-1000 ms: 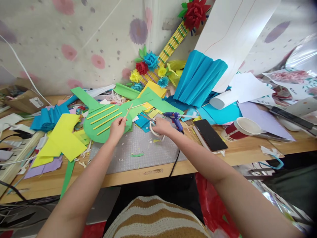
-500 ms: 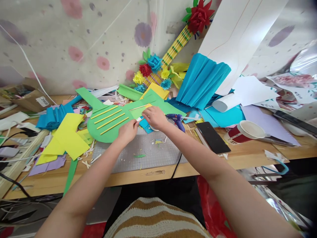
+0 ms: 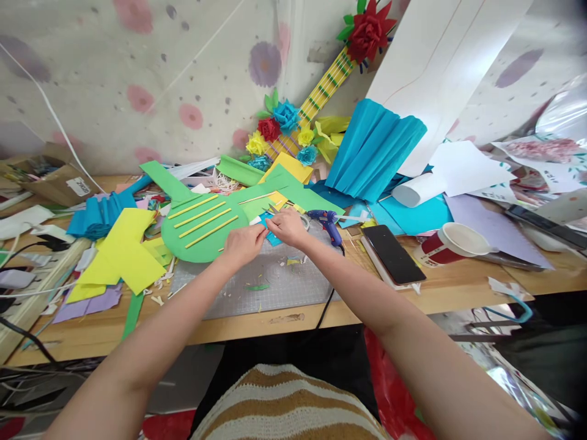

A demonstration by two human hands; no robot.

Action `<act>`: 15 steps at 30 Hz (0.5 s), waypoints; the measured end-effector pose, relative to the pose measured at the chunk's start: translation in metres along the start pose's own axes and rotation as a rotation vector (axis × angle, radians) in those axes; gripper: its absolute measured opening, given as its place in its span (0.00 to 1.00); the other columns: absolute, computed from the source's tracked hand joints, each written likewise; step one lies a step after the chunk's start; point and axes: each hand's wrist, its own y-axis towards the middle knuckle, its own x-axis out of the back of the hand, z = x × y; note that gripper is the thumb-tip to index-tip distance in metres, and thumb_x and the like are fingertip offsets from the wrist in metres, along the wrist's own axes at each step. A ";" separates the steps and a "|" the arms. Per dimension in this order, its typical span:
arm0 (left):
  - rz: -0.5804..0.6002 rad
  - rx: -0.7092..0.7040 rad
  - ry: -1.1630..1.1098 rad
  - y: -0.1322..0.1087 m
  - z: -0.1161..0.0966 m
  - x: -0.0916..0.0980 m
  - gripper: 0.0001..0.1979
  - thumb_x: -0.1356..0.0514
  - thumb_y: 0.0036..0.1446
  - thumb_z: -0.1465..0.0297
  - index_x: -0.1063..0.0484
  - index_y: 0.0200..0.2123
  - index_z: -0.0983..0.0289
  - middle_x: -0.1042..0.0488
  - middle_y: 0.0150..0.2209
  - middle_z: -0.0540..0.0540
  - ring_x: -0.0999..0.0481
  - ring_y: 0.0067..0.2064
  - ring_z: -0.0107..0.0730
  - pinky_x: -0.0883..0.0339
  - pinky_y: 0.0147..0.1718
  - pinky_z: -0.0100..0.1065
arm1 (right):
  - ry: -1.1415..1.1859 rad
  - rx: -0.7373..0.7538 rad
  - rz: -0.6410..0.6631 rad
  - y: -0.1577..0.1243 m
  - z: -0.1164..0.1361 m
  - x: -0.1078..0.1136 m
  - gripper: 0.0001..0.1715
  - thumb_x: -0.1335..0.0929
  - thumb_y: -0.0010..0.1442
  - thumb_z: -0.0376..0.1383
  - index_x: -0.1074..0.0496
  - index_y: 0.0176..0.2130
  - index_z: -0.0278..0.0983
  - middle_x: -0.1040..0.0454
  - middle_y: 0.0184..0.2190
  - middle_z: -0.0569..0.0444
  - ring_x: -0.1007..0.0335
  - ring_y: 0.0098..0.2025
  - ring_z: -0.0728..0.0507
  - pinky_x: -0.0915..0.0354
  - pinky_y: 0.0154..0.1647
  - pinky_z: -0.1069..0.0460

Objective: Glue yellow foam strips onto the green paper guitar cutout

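Observation:
My left hand (image 3: 245, 245) is closed in a pinch at the right edge of a green guitar-shaped cutout (image 3: 202, 220). Several thin yellow strips (image 3: 208, 221) run across that cutout. My right hand (image 3: 288, 227) is pinched too, its fingertips close against those of the left; what they hold is too small or hidden to make out. A short yellow tip (image 3: 221, 249) shows beside my left hand; I cannot tell whether it is held. Under the fingers lies a small blue piece (image 3: 274, 240), with a grey cutting mat (image 3: 257, 293) below.
A blue glue gun (image 3: 328, 223) lies right of my right hand. Farther right are a black phone (image 3: 394, 253) and a paper cup (image 3: 452, 241). Yellow paper (image 3: 123, 250) lies at left. Behind stand a flower-decorated paper guitar (image 3: 321, 91) and folded blue crepe paper (image 3: 373, 150).
My left hand has moved slightly right, and the fingertips of both hands are closer together. The pale strip seen between them is now mostly hidden.

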 end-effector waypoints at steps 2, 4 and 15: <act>0.012 -0.020 -0.014 0.001 -0.001 0.002 0.17 0.54 0.61 0.61 0.28 0.32 0.60 0.24 0.32 0.55 0.27 0.33 0.36 0.49 0.26 0.32 | 0.046 0.004 0.036 0.001 -0.001 -0.002 0.26 0.45 0.64 0.39 0.31 0.21 0.35 0.29 0.23 0.53 0.38 0.33 0.46 0.52 0.37 0.52; 0.025 -0.038 -0.039 0.002 -0.002 0.005 0.17 0.54 0.61 0.61 0.28 0.32 0.60 0.24 0.31 0.55 0.27 0.33 0.36 0.49 0.26 0.32 | 0.103 0.004 0.082 0.003 -0.003 -0.002 0.26 0.46 0.64 0.38 0.32 0.21 0.35 0.30 0.23 0.54 0.37 0.34 0.47 0.50 0.38 0.53; 0.165 0.050 -0.108 0.019 0.012 0.007 0.15 0.52 0.60 0.69 0.26 0.35 0.63 0.25 0.39 0.59 0.27 0.38 0.37 0.40 0.34 0.32 | 0.096 -0.019 0.153 0.003 -0.006 0.008 0.16 0.43 0.64 0.39 0.30 0.37 0.36 0.26 0.38 0.49 0.33 0.40 0.45 0.46 0.35 0.54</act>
